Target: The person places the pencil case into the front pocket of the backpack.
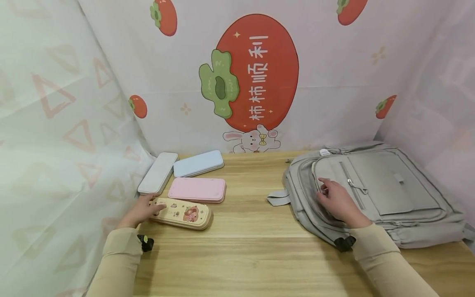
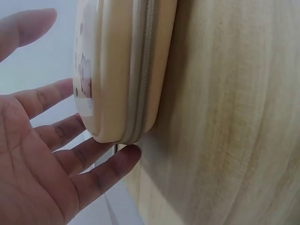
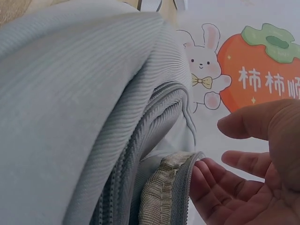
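A cream zipped pencil case (image 1: 185,214) with small printed pictures lies at the left of the table. My left hand (image 1: 142,210) is at its left end; in the left wrist view the fingers (image 2: 105,176) reach along that end, and the thumb stands apart from the top. On the right lies a grey backpack (image 1: 389,181), flat, with a zipped compartment partly open. Over its opening is my right hand (image 1: 339,202). The right wrist view shows loosely bent fingers touching the zipper edge (image 3: 187,183), thumb apart. The inside of the compartment is mostly hidden.
Behind the cream case lie a pink case (image 1: 197,189), a light blue case (image 1: 198,163) and a white case (image 1: 158,173). A printed cloth (image 1: 326,82) hangs along the table's back, with another at the left. A grey strap (image 1: 278,198) sticks out from the backpack.
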A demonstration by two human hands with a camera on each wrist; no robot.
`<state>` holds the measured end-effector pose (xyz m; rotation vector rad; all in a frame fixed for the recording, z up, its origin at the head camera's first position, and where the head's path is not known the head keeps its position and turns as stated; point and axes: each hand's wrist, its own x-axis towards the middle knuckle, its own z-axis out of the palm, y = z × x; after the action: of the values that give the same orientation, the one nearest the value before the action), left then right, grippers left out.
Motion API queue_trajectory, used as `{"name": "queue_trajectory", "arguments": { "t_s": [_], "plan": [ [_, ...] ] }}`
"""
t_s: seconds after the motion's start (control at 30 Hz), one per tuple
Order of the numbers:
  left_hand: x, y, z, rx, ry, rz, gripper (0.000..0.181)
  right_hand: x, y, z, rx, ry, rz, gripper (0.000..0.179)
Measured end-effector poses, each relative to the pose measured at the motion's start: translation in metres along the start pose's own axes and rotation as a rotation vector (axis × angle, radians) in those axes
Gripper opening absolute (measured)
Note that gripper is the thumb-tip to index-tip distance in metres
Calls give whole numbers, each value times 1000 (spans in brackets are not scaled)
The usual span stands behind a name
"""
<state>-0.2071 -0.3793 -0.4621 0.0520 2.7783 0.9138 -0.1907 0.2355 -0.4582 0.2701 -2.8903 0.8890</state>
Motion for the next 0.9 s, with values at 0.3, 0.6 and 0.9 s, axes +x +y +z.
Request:
{"name": "queue_trajectory", "arguments": {
  "t_s": [0.3,0.6,0.9],
  "plan": [
    [2,-7,-9,-28,-139,6,87,6,3,3,-22,-24,8,48],
    [2,-6,-13,21,-225,1,92,10,4,3,-65,-43,28,47],
    [-3,-7,-11,-139,-224,-25,77,10,8,8,-89,-39,29,43]
  ]
}}
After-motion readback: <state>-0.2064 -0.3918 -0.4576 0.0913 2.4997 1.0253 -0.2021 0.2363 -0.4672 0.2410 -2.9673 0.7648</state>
